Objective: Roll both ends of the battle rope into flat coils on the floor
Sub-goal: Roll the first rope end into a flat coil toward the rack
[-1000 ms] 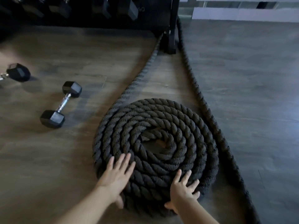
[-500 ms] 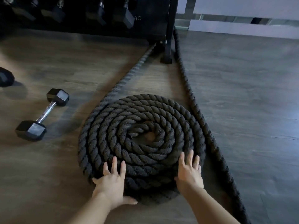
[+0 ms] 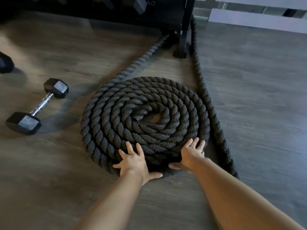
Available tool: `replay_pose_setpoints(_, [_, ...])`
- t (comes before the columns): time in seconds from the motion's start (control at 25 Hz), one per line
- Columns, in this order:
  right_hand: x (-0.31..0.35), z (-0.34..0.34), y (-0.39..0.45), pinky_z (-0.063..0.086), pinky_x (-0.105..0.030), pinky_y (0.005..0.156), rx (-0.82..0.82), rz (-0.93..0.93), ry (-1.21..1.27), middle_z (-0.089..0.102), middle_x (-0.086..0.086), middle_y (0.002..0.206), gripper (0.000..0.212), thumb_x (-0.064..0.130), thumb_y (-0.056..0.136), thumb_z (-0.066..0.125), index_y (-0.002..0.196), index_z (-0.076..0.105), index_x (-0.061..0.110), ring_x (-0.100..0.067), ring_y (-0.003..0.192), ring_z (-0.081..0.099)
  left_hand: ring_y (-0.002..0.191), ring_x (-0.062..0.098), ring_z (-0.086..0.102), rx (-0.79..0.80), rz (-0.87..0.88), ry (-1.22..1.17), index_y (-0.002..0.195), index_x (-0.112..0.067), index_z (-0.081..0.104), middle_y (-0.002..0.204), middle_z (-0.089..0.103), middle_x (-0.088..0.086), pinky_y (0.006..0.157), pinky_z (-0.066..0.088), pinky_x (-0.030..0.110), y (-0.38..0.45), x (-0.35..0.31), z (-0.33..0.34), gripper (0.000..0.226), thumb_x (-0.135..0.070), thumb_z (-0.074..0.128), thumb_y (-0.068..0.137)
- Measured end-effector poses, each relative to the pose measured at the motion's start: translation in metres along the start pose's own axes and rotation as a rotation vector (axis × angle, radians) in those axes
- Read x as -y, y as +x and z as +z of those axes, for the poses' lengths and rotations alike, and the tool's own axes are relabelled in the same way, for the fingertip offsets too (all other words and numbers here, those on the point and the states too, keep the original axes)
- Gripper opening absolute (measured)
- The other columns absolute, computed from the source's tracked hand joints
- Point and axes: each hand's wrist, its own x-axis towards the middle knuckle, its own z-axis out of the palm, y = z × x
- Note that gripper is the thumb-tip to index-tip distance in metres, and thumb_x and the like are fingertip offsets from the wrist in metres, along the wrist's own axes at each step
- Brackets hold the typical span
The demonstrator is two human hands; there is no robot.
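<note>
Your left hand point(image 3: 132, 161) and right hand point(image 3: 191, 155) press flat, fingers spread, on the black twisted-strand battle rope point(image 3: 144, 120) (a flat round coil) on the wood-grain floor point(image 3: 257, 97).

Dim indoor light, brighter patch on the floor point(image 3: 49, 47) far left of the hands, soft shadow beside the dumbbell point(image 3: 37, 106), slightly soft overall, wide-angle bending at edges
</note>
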Motion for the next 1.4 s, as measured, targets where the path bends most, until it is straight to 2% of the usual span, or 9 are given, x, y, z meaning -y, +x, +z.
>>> replay_pose_setpoints(0.28, [-0.018, -0.039, 0.039, 0.008, -0.056, 0.118, 0.013, -0.120, -0.041, -0.025, -0.026, 0.156, 0.149, 0.072, 0.064, 0.073, 0.147, -0.022, -0.005, -0.050, 0.142, -0.021, 0.147, 0.051, 0.007, 0.086, -0.009, 0.016, 0.154, -0.010, -0.022, 0.159, -0.023, 0.028, 0.116, 0.026, 0.055, 0.007, -0.029, -0.030, 0.136, -0.094, 0.043, 0.069])
replay_pose_setpoints(0.4, [-0.022, -0.036, 0.037, 0.006, -0.059, 0.118, 0.032, -0.170, -0.019, -0.025, -0.030, 0.154, 0.148, 0.072, 0.065, 0.073, 0.146, -0.022, -0.008, -0.053, 0.141, -0.021, 0.150, 0.044, -0.002, 0.179, 0.086, 0.037, 0.154, -0.019, -0.026, 0.160, -0.029, 0.019, 0.118, 0.015, 0.060, -0.001, -0.009, -0.034, 0.126, -0.082, 0.053, 0.078])
replay_pose_setpoints(0.52, [-0.021, -0.041, 0.038, 0.008, -0.060, 0.116, 0.038, -0.180, -0.045, -0.024, -0.032, 0.154, 0.145, 0.071, 0.067, 0.072, 0.146, -0.020, -0.009, -0.055, 0.140, -0.020, 0.151, 0.037, -0.009, 0.128, 0.106, 0.041, 0.154, -0.021, -0.025, 0.160, -0.032, 0.012, 0.118, 0.010, 0.062, 0.011, 0.016, -0.049, 0.128, -0.065, 0.069, 0.080])
replay_pose_setpoints(0.68, [-0.016, -0.063, 0.062, 0.008, -0.063, 0.116, 0.055, -0.193, -0.085, -0.026, -0.033, 0.153, 0.145, 0.069, 0.068, 0.073, 0.146, -0.021, -0.009, -0.056, 0.139, -0.021, 0.150, 0.040, -0.014, 0.111, 0.096, 0.132, 0.152, -0.021, -0.029, 0.157, -0.037, 0.013, 0.117, 0.004, 0.063, 0.039, 0.043, -0.058, 0.137, -0.082, 0.062, 0.071])
replay_pose_setpoints(0.88, [-0.022, -0.120, 0.114, 0.006, -0.059, 0.118, -0.024, -0.268, -0.111, -0.027, -0.022, 0.157, 0.138, 0.067, 0.072, 0.072, 0.150, -0.020, 0.000, -0.048, 0.142, -0.024, 0.148, 0.049, 0.005, 0.030, 0.025, 0.100, 0.151, -0.012, -0.028, 0.159, -0.029, 0.021, 0.115, 0.018, 0.060, 0.072, 0.015, -0.065, 0.132, -0.093, 0.038, 0.071])
replay_pose_setpoints(1.04, [-0.003, -0.124, 0.115, 0.004, -0.053, 0.118, -0.277, -0.146, 0.098, -0.020, -0.023, 0.159, 0.115, 0.050, 0.088, 0.066, 0.153, -0.020, 0.010, -0.045, 0.146, -0.014, 0.147, 0.049, 0.004, -0.013, -0.058, -0.046, 0.152, -0.012, -0.026, 0.160, -0.027, 0.019, 0.108, 0.032, 0.065, 0.091, -0.012, -0.082, 0.129, -0.092, 0.038, 0.073])
replay_pose_setpoints(1.12, [0.024, -0.106, 0.105, 0.001, -0.053, 0.118, -0.218, -0.210, 0.107, -0.025, -0.025, 0.157, 0.114, 0.062, 0.086, 0.059, 0.153, -0.019, 0.012, -0.046, 0.145, -0.015, 0.147, 0.051, 0.005, -0.008, -0.086, -0.086, 0.153, -0.011, -0.023, 0.161, -0.024, 0.019, 0.106, 0.034, 0.067, 0.099, -0.028, -0.092, 0.130, -0.091, 0.041, 0.073])
replay_pose_setpoints(1.2, [0.043, -0.092, 0.103, -0.002, -0.056, 0.117, -0.113, -0.256, 0.021, -0.028, -0.027, 0.154, 0.127, 0.080, 0.072, 0.058, 0.155, -0.013, 0.015, -0.048, 0.144, -0.018, 0.145, 0.053, 0.008, 0.025, -0.096, -0.114, 0.154, -0.008, -0.020, 0.161, -0.021, 0.023, 0.107, 0.033, 0.066, 0.106, -0.043, -0.105, 0.131, -0.089, 0.046, 0.074])
replay_pose_setpoints(1.4, [0.046, -0.105, 0.120, -0.001, -0.061, 0.117, -0.074, -0.237, -0.089, -0.031, -0.030, 0.152, 0.129, 0.075, 0.071, 0.067, 0.156, -0.010, 0.015, -0.050, 0.143, -0.019, 0.139, 0.042, 0.038, -0.024, 0.204, 0.178, 0.156, 0.000, -0.004, 0.159, 0.006, 0.035, 0.102, 0.044, 0.050, 0.127, -0.006, -0.135, 0.132, -0.075, 0.067, 0.074])
